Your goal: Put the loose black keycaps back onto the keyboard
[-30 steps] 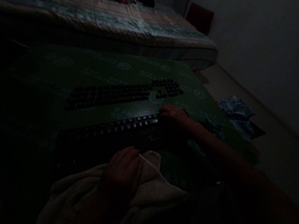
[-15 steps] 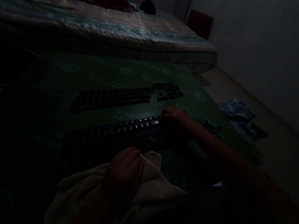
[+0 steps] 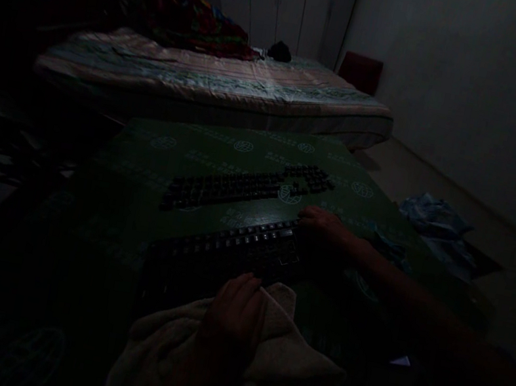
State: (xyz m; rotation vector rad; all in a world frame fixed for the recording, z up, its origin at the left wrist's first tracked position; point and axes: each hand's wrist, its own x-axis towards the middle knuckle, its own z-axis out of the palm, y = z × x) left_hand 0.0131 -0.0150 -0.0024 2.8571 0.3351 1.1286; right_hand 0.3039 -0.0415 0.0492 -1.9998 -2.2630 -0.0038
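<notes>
Resting the left hand on the pale cloth, fingers bent together; curling the right hand at the near keyboard's right end; cannot tell either grip.

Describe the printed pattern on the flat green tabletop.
The flat green tabletop carries pale globe emblems and lettering, best seen in the head view.

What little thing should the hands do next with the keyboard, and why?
Perhaps the left hand should gently steady the near edge of the keyboard: its fingertips are right by that edge, above the cloth, while the right hand is at the far right end, where pushing might make it slide.
</notes>
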